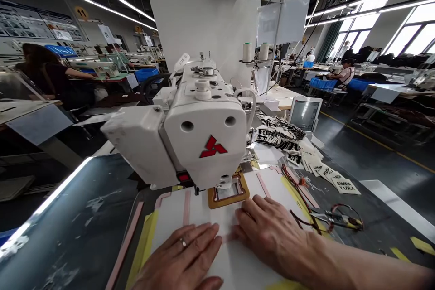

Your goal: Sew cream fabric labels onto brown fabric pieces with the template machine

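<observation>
My left hand (185,258) lies flat on a white fabric piece (204,210) on the sewing table, fingers stretched out, a ring on one finger. My right hand (270,229) rests flat beside it on the same white piece, fingers extended toward the orange clamp frame (228,195) under the head of the white sewing machine (190,136). Neither hand holds anything. Pink and yellow tape strips (146,240) edge the white template.
Piles of black and white woven labels (306,154) lie to the right of the machine, with a small control screen (305,114) behind them. Small snips (335,219) with cords lie at the right. Other people sit at stations far left and far right.
</observation>
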`<state>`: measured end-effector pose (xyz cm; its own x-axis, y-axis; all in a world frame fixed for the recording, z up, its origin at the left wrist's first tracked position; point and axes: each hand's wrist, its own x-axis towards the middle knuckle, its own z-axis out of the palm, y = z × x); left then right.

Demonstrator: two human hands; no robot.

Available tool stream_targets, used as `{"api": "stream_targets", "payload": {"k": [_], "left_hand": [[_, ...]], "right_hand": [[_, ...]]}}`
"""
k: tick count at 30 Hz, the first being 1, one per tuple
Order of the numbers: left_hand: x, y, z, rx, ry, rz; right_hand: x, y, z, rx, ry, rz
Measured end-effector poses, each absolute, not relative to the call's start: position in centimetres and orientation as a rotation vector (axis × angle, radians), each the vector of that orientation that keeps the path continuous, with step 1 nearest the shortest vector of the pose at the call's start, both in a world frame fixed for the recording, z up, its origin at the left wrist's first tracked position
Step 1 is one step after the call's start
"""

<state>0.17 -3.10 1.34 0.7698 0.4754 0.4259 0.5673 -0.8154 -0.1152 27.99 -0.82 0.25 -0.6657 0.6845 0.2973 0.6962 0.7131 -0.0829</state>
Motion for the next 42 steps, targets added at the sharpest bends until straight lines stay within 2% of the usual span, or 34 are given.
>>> {"api": "stream_targets", "payload": {"k": [6,10,18,23,31,42], "left_hand": [[0.8,-1.2,-0.4,-2.64,-0.662,-0.501],[0.5,-0.6,-0.7,-2.748,-0.78,-0.423],[0.8,-0.7,-1.7,-2.819,-0.906,-0.556],[0.6,-0.1,-1.6,-2.83,-0.916,-0.567],[1.0,1.6,-0.4,-2.719,-0.663,-0.429],[0.6,1.8,-0.2,-2.642,-0.758,-0.333]], "right_hand": [[29.1,-1.3,-0.3,-0.903,-2.586,0.124],[29.5,-1.1,-0.7,-0.948,-2.547,0.134],[29.8,-1.5,-0.8,-1.022,-2.499,0.168],[29.9,-1.0,-0.8,-1.085,-2.58,0.273],[30.4,-1.9,1.1,-1.136,-2.578,0.303],[29.7,-0.2,0.7,-1.13,-2.569,0.327]]}}
